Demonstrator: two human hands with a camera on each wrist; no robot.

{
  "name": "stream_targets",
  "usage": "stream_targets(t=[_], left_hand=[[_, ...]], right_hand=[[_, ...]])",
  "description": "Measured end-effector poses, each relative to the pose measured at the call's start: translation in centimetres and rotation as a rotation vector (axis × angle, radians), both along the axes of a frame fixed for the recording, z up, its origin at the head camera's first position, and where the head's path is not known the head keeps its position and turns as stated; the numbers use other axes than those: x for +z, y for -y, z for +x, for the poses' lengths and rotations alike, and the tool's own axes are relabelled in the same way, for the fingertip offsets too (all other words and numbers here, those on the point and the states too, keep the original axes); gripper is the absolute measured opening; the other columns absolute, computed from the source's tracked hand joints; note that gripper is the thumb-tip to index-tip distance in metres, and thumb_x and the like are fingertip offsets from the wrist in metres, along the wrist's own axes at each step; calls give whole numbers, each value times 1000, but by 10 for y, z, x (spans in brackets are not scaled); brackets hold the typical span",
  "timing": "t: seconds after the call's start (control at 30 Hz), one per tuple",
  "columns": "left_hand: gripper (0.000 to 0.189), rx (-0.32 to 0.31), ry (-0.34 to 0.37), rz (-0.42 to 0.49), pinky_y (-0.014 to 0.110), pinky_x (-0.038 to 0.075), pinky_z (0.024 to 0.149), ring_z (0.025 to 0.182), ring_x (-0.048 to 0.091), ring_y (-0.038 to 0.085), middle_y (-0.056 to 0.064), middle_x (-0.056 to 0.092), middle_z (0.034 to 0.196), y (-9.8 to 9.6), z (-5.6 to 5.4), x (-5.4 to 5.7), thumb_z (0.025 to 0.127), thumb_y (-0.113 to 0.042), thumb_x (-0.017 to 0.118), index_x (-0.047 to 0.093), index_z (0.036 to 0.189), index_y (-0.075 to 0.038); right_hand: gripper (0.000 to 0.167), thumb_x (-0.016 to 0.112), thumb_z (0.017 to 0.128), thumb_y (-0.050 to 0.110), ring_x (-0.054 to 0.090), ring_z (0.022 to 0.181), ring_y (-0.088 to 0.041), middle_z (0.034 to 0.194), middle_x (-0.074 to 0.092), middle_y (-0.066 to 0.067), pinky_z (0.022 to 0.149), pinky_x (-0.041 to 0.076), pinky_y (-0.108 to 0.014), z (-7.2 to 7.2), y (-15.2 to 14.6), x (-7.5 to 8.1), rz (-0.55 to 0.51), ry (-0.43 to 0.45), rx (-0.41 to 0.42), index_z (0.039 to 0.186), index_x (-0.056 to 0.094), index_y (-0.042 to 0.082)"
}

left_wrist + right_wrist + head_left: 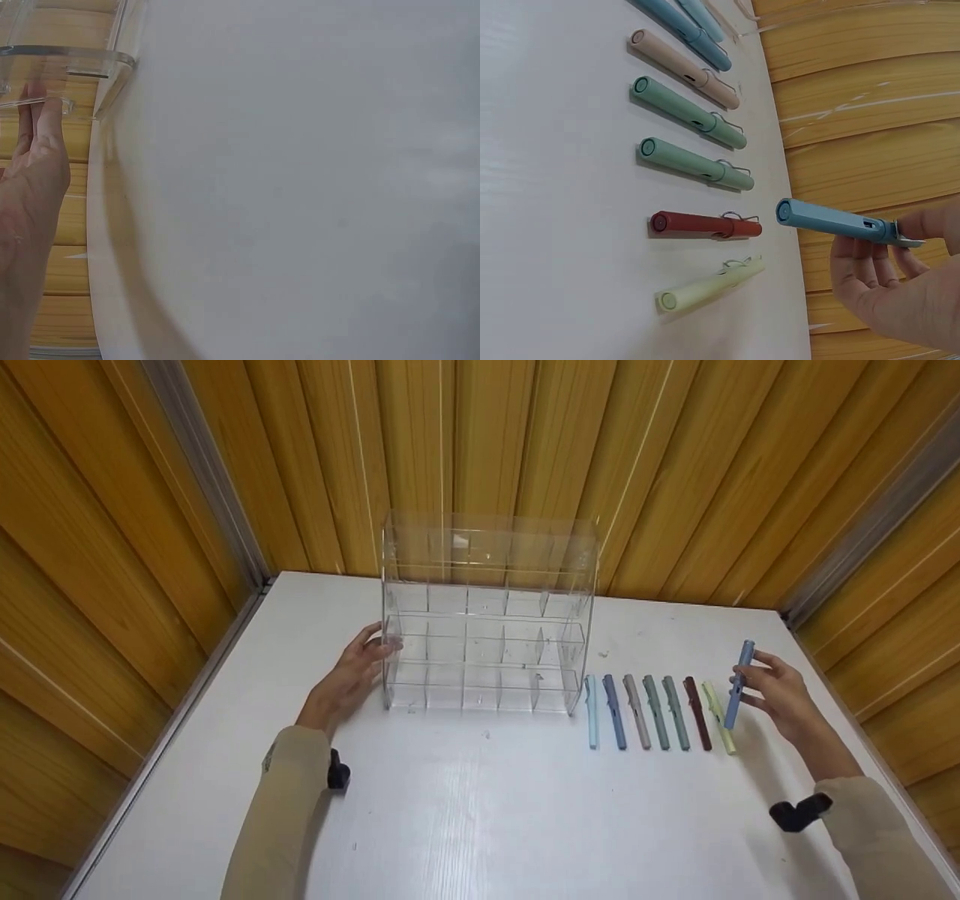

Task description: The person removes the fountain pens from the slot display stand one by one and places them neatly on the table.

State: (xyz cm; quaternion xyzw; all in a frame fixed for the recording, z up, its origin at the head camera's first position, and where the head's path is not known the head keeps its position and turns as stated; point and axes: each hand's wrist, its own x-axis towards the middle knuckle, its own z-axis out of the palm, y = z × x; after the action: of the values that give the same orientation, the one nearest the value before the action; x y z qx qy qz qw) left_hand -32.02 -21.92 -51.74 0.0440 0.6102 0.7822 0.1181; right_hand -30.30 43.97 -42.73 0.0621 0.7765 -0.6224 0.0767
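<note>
My left hand (356, 671) rests against the left side of a clear plastic organizer (484, 686) with tiers of divided compartments. In the left wrist view, the left hand's fingers (49, 124) extend fairly straight along the clear wall. At the right, my right hand (784, 690) pinches a blue pen (739, 682) between thumb and fingers, raised above the table. The right wrist view shows the held pen (836, 221) with its clip by the fingers. Beside that hand lies a row of pens: pale yellow-green (718, 716), dark red (697, 712), two green (655, 712), beige, blue and light blue (592, 712).
The white table (465, 802) bears the organizer toward the back and the pen row just right of it. Wood-patterned panels (487, 450) stand behind and at both sides, with metal posts in the corners. Black wrist devices (799, 812) sit at both sleeves.
</note>
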Motion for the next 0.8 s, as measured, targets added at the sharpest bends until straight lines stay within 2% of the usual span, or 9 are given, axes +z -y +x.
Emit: stream_targets(t=[0.13, 0.33, 0.57, 0.8], left_hand=[[71, -11, -10, 12, 55, 5, 130, 158, 20, 26, 8, 35, 163, 0, -1, 1, 103, -29, 60, 21, 161, -29], [71, -1, -15, -30, 53, 7, 130, 158, 21, 26, 7, 35, 163, 2, 1, 3, 102, -32, 61, 21, 161, -30], [69, -6, -65, 23, 54, 13, 129, 153, 30, 29, 11, 40, 154, 1, -4, 0, 104, -21, 58, 21, 162, -16], [71, 5, -34, -2, 54, 12, 130, 154, 30, 27, 10, 40, 157, 0, -2, -1, 102, -25, 61, 22, 161, -23]], right_hand=[[67, 52, 107, 25, 67, 86, 6, 90, 65, 23, 75, 57, -15, 0, -5, -3, 15, 28, -7, 159, 17, 2], [69, 51, 107, 24, 67, 86, 7, 89, 64, 25, 75, 58, -16, -4, -8, -5, 51, 48, 5, 159, 13, -2], [74, 46, 108, 24, 65, 89, 10, 90, 61, 30, 77, 57, -14, -4, -11, -13, 157, 9, 37, 159, 3, -9], [72, 44, 109, 25, 63, 89, 12, 90, 58, 30, 79, 57, -15, -3, -14, -18, 210, 42, 27, 160, 5, -7]])
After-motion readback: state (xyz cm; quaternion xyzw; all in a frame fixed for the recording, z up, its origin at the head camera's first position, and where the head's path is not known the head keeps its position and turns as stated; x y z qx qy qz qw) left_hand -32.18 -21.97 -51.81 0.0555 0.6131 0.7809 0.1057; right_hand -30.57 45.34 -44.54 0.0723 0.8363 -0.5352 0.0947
